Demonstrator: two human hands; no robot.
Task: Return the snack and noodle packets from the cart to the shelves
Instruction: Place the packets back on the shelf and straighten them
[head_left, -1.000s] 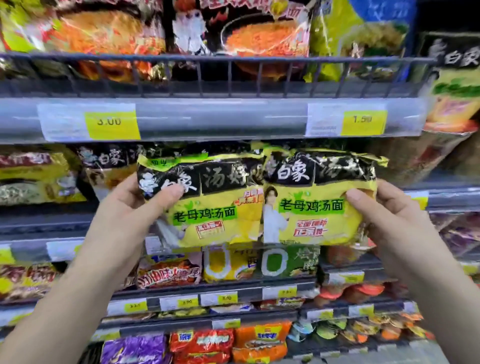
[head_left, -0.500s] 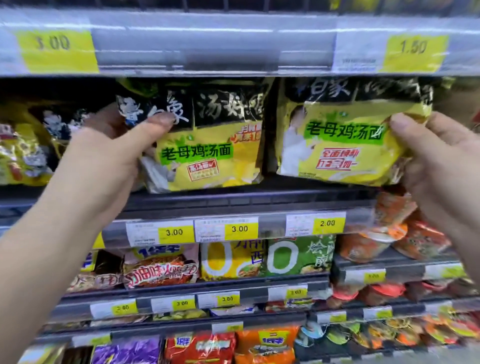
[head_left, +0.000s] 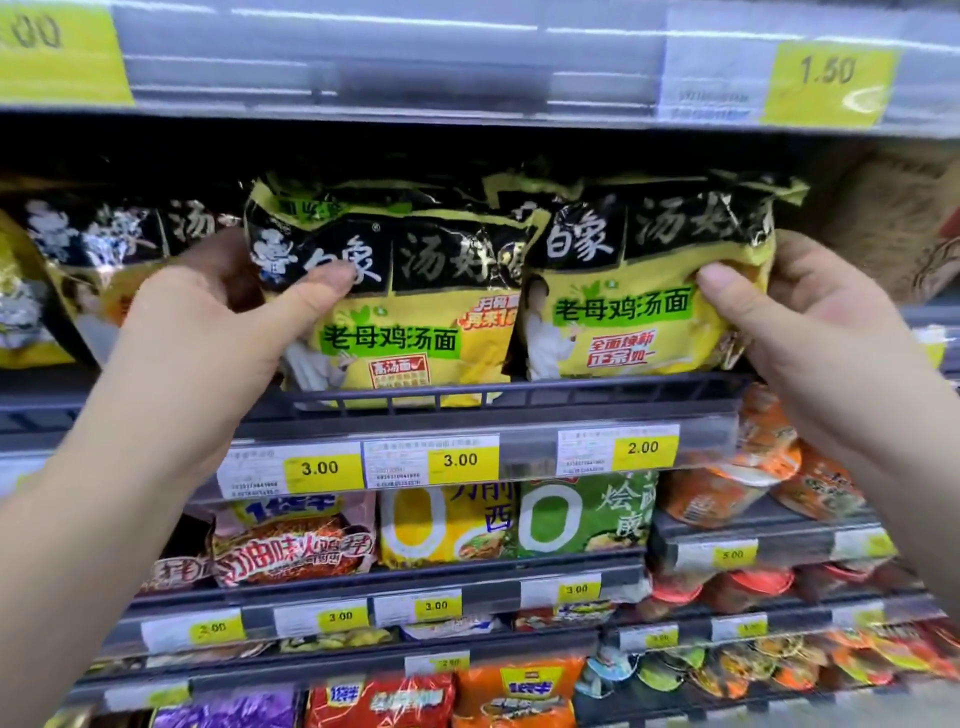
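Two yellow-and-black noodle packets stand side by side inside the middle shelf, behind its dark wire rail (head_left: 519, 397). My left hand (head_left: 208, 332) grips the left noodle packet (head_left: 410, 312) by its left edge, thumb across the black band. My right hand (head_left: 810, 332) grips the right noodle packet (head_left: 634, 301) by its right edge, thumb on the front. The bottom of each packet sits at or just behind the rail. More packets of the same kind (head_left: 104, 249) stand on the shelf to the left. The cart is out of view.
The shelf above (head_left: 467, 67) overhangs close over the packets, with yellow price tags. Lower shelves carry red, yellow and green noodle packets (head_left: 447, 525) and, at the right, orange cup noodles (head_left: 753, 478). A brown packet (head_left: 893, 228) stands right of my right hand.
Both hands have carried the two packets forward and down into the middle shelf, so their bottoms now sit behind the rail. The view has closed in on the shelf.
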